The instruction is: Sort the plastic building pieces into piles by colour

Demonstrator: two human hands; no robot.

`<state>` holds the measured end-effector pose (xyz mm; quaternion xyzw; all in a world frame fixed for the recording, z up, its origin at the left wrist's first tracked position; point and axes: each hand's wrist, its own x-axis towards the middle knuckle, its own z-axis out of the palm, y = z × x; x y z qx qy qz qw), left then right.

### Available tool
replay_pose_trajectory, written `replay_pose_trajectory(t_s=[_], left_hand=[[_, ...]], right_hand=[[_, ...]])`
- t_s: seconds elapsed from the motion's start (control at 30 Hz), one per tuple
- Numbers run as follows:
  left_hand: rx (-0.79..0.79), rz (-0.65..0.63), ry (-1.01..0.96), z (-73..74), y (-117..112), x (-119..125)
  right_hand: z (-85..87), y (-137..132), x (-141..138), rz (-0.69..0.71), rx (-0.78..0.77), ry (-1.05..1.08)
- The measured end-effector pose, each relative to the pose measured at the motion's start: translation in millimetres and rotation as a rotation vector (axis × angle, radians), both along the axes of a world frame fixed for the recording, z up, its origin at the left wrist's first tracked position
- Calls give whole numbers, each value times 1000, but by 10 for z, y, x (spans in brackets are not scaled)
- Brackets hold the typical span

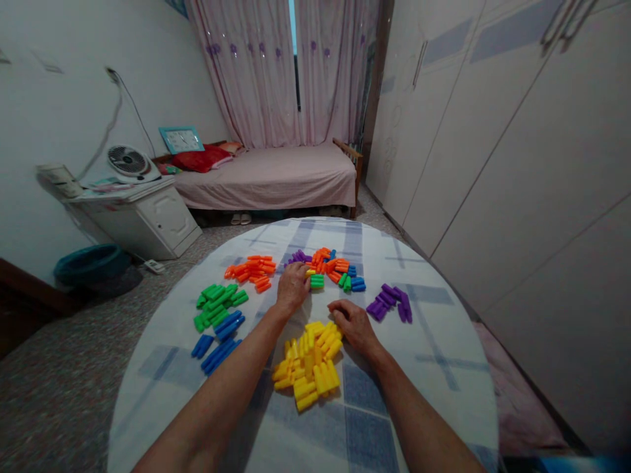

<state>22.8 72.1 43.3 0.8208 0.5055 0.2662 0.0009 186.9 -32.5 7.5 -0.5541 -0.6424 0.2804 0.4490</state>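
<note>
A round table, covered by a white-and-blue checked cloth (pixel 458 328), is crossed from its near edge by two bare forearms. Between them, nearest the middle, yellow pieces (pixel 309 361) are heaped loosely, some of them joined side by side in rows. To the left of the heap, beyond the left forearm, blue pieces (pixel 220 355) are laid in short rows, with green pieces (pixel 217 303) gathered just past them. The right hand (pixel 355 323) is rested beside the far right edge of the yellow heap, its fingers loosely curled; whether anything is held under them cannot be told. Farther to the right, purple pieces (pixel 387 302) are grouped on the cloth. The left hand (pixel 294 286) is stretched farther forward, its fingers bent down at the near left side of a mixed pile (pixel 325 263) of orange, blue, green and purple pieces; a yellow piece (pixel 310 272) is seen at the fingertips, but whether it is gripped cannot be told. To the left of that hand, orange pieces (pixel 251 268) are clustered apart. Beyond the table, a white cabinet (pixel 167 220) is topped by a fan (pixel 129 161), and a bed (pixel 271 174) is set before pink curtains (pixel 256 79)
</note>
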Motion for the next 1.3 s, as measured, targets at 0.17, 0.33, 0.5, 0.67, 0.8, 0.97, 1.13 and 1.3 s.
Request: replay_pose_trajectory(t_s=[0.17, 0.33, 0.5, 0.67, 0.8, 0.97, 1.13, 1.3], left_hand=[[-48, 57, 117, -29, 87, 87], [-80, 110, 101, -33, 130, 89], [-43, 91, 46, -58, 92, -7], [-66, 98, -121, -32, -18, -73], [-116, 87, -303, -22, -59, -105], [-335, 63, -721, -82, -32, -158], [-611, -15, -1054, -74, -160, -206], [-726, -160, -990, -8, -349, -220]], right_hand=[[-1, 3, -1, -4, 9, 4], [-5, -5, -3, -5, 2, 3], [-4, -5, -3, -1, 4, 4], [-11, -3, 3, 5, 16, -13], [-15, -5, 5, 3, 13, -15], [-14, -3, 10, 7, 1, -13], [-22, 7, 3, 5, 10, 14], [-25, 16, -24, -22, -35, 117]])
